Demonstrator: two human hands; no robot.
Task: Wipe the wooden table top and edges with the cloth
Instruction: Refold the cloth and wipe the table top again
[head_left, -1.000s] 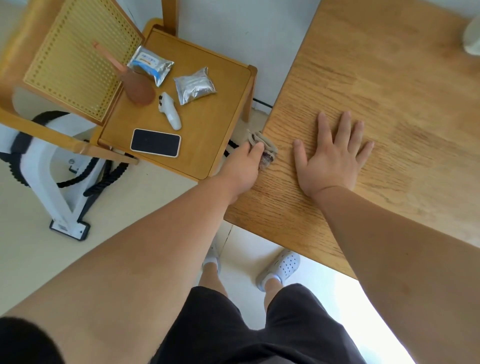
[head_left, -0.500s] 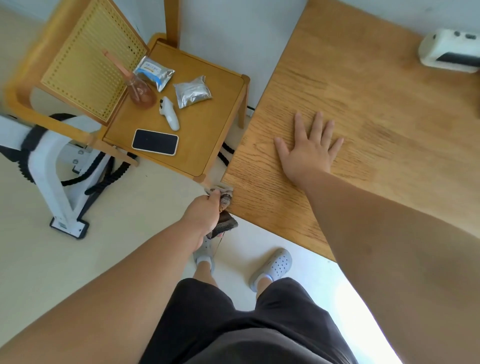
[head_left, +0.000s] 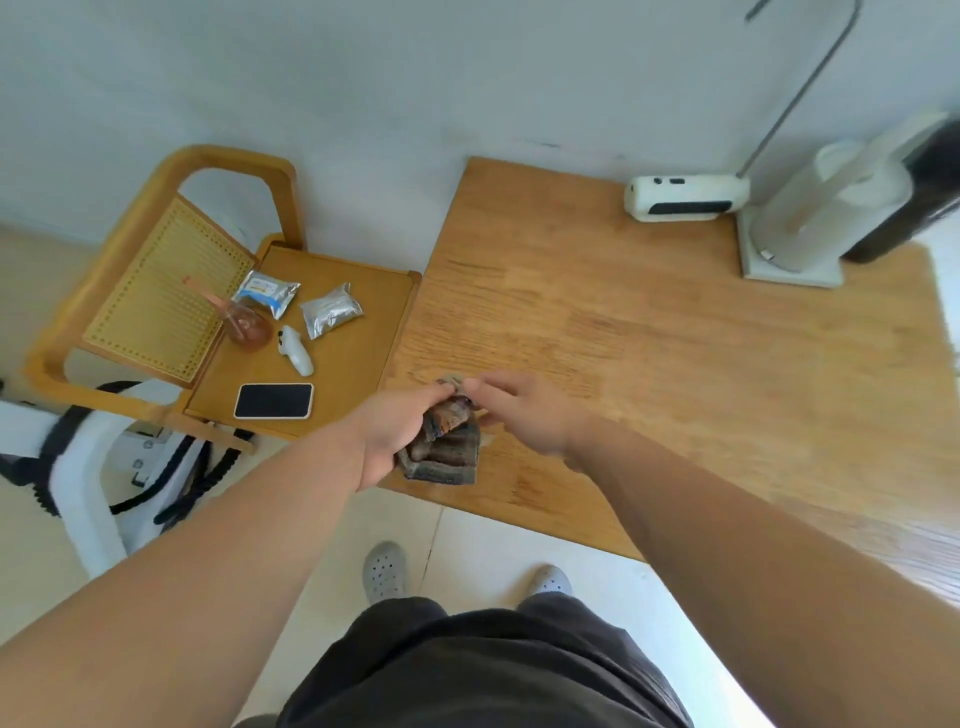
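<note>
Cloth (head_left: 442, 448), dark brown-grey & bunched, sits at the near-left corner of the wooden counter (head_left: 675, 374), gripped by both hands; lower part hangs down over the corner.

Far left: white-framed machine w/ black straps (head_left: 88, 467) on the floor. Next, wooden chair (head_left: 156, 291) w/ cane back, seat just beside the counter's left edge. On the seat, L to R: amber glass bottle (head_left: 248, 325) w/ pink top, blue-white foil packet (head_left: 267, 292), white controller (head_left: 295, 352), black phone (head_left: 274, 400) face up near the front edge, plain silver foil pouch (head_left: 331, 310).

Left hand (head_left: 400, 434) comes in from lower left, fingers closed round the cloth's left side, thumb up top. Right hand (head_left: 524, 413) reaches in from lower right, thumb & forefinger pinching the cloth's upper end, other fingers loosely curled; blurry, so exact contact hard to tell. Hands nearly touch above the cloth.

Below: dark shorts, grey clogs (head_left: 384, 571) on pale floor.

Further right, counter back edge: white boxy device (head_left: 685, 198) w/ dark slot, lying on its side. Far right corner: white cylinder appliance on a flat base (head_left: 810, 228) w/ a dark object behind it.
</note>
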